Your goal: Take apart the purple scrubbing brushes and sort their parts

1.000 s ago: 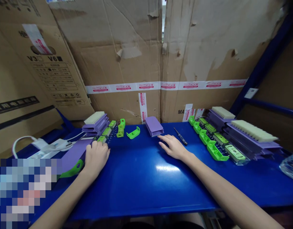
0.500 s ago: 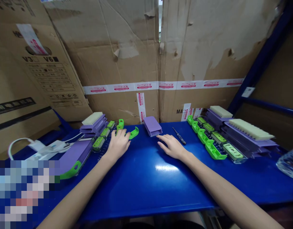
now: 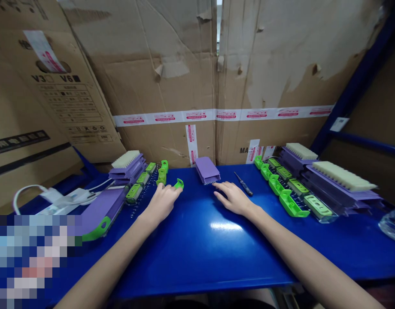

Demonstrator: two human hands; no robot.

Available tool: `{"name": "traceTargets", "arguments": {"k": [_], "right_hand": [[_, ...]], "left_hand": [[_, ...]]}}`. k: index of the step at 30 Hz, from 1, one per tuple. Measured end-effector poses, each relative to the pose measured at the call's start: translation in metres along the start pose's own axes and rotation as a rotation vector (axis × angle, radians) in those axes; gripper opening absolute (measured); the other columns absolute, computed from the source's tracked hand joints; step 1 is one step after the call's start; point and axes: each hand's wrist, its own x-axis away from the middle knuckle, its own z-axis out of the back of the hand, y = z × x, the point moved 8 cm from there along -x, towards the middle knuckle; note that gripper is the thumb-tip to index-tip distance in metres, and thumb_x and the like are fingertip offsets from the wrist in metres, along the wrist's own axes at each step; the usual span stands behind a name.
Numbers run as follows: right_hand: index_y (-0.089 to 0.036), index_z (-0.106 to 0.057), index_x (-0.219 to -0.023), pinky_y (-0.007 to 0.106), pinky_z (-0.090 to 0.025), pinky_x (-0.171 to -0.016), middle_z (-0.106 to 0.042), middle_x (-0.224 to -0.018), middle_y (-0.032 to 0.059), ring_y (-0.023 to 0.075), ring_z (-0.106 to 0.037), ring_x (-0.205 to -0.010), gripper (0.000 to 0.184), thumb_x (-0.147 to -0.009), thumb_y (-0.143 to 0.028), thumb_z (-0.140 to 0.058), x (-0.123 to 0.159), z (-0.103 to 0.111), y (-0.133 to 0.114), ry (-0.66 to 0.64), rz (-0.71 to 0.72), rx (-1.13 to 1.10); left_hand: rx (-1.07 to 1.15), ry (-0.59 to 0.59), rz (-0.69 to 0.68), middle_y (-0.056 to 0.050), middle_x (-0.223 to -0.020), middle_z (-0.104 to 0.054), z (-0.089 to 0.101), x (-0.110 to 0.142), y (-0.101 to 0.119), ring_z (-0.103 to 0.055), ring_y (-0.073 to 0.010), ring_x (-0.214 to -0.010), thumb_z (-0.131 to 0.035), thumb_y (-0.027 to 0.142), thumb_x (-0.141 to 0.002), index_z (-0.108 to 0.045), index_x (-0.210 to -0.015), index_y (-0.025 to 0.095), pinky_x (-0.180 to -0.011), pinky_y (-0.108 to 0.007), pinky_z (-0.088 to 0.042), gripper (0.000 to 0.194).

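Observation:
My left hand (image 3: 162, 202) is closed on a green plastic handle (image 3: 179, 184), pinched between thumb and fingers just above the blue table (image 3: 197, 244). My right hand (image 3: 233, 198) lies flat and open on the table, fingertips just in front of a small purple housing (image 3: 207, 170) that stands at the back middle. A thin screwdriver (image 3: 243, 184) lies to the right of that hand.
At the left lie purple brush parts with white bristles (image 3: 126, 165), green inserts (image 3: 140, 185) and a long purple piece (image 3: 102, 210). A row of green and purple brush parts (image 3: 297, 189) fills the right. Cardboard boxes (image 3: 191, 81) wall the back. White cable (image 3: 33, 193) at far left.
My left hand moved from the purple piece at the left across to the green handle, closed on it and drew it slightly nearer. My right hand stayed put.

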Motion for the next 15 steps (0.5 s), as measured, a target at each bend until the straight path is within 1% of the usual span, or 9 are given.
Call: {"name": "traceTargets", "arguments": {"k": [3,6,8,11,15], "right_hand": [[-0.015,-0.054,-0.124,0.039,-0.046,-0.089,-0.065,-0.109,0.0125,0.0233,-0.059,-0.101,0.038,-0.095,-0.033,-0.038,0.0,-0.001,0.0,0.0,-0.006,0.001],[-0.014,-0.054,-0.124,0.039,-0.046,-0.089,-0.065,-0.109,0.0125,0.0233,-0.059,-0.101,0.038,-0.094,-0.032,-0.039,0.0,-0.001,0.0,-0.004,-0.014,0.001],[-0.014,-0.054,-0.123,0.039,-0.046,-0.09,-0.065,-0.109,0.0126,0.0232,-0.059,-0.101,0.037,-0.094,-0.032,-0.04,0.0,0.0,0.0,-0.003,-0.014,0.0],[-0.014,-0.054,-0.123,0.039,-0.046,-0.089,-0.066,-0.108,0.0126,0.0229,-0.059,-0.101,0.037,-0.094,-0.032,-0.04,0.001,0.001,-0.001,0.003,-0.011,0.005],[-0.015,-0.054,-0.123,0.039,-0.046,-0.089,-0.066,-0.107,0.0124,0.0226,-0.059,-0.101,0.037,-0.094,-0.033,-0.039,0.001,0.001,-0.001,0.006,-0.004,0.004]], "left_hand": [[-0.015,0.008,0.044,-0.009,-0.088,-0.068,-0.006,0.004,-0.015,-0.061,-0.0226,-0.086,-0.031,0.002,-0.08,-0.059,-0.104,0.019,-0.077,-0.037,-0.036,0.04],[-0.015,0.027,0.108,-0.011,-0.092,-0.069,-0.013,0.005,-0.032,-0.062,-0.0237,-0.09,-0.031,0.005,-0.082,-0.059,-0.106,0.018,-0.077,-0.037,-0.037,0.039],[-0.012,0.039,0.146,-0.012,-0.092,-0.069,-0.014,0.005,-0.039,-0.062,-0.0245,-0.09,-0.032,0.006,-0.082,-0.06,-0.104,0.017,-0.076,-0.038,-0.037,0.038],[-0.002,0.049,0.176,-0.011,-0.088,-0.069,-0.01,0.005,-0.04,-0.063,-0.0242,-0.088,-0.033,0.007,-0.082,-0.061,-0.101,0.017,-0.076,-0.038,-0.037,0.036],[0.04,0.033,0.156,-0.01,-0.086,-0.069,-0.004,0.011,-0.028,-0.064,-0.0233,-0.086,-0.033,0.007,-0.083,-0.062,-0.097,0.017,-0.072,-0.035,-0.037,0.033]]}}
